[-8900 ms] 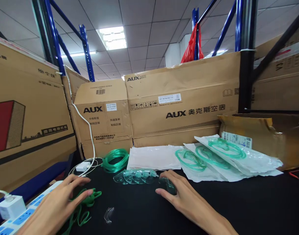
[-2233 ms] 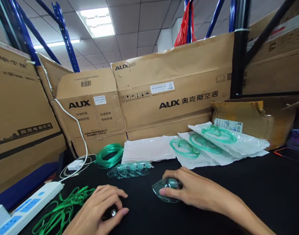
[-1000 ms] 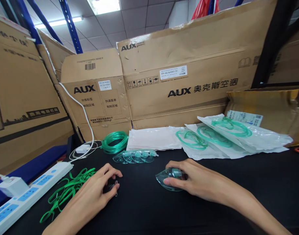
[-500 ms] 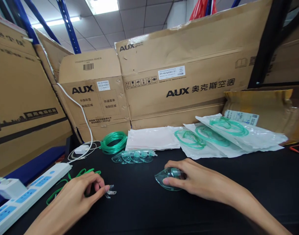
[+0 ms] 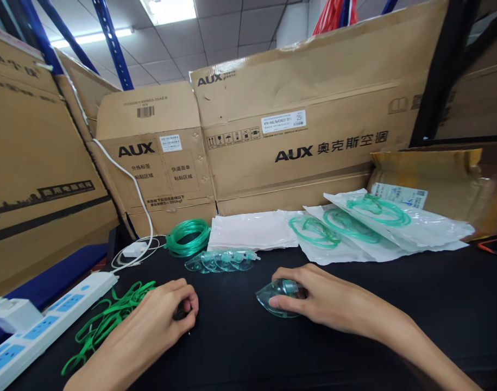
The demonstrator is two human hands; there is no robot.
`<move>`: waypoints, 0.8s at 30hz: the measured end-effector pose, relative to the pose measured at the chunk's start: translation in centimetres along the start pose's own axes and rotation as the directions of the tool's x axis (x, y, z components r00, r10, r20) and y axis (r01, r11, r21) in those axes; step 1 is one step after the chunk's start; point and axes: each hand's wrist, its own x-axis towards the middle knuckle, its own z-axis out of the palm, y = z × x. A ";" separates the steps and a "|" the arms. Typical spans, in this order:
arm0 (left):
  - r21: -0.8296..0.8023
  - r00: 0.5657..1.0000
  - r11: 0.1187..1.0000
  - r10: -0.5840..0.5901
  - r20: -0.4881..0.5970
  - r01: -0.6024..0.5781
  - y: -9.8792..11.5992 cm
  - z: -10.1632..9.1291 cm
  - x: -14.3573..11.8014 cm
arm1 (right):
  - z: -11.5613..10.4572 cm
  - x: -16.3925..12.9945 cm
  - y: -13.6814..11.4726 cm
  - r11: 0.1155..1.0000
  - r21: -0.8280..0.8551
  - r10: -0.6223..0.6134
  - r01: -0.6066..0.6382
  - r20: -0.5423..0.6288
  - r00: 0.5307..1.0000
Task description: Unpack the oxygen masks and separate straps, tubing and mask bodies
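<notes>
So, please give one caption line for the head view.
Right hand holds a clear mask; left hand covers a small clip beside green straps.

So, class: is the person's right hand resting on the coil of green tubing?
No, the right hand rests on a clear mask.

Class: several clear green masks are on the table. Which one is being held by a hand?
The single mask under the right hand, lying apart at table centre; the other masks sit nested in a row behind it, untouched.

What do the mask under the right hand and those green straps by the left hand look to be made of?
The mask looks like soft clear plastic with a green tint: the dark table shows through it. The green straps look like thin flat elastic or rubber, matte and limply tangled; which one is unclear.
</notes>
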 end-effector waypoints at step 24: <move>-0.034 0.936 0.962 0.257 -0.239 -0.272 2.1 -3.3 5.2 | -3.2 1.5 -1.2 0.976 -0.128 -0.193 0.174 -0.163 0.968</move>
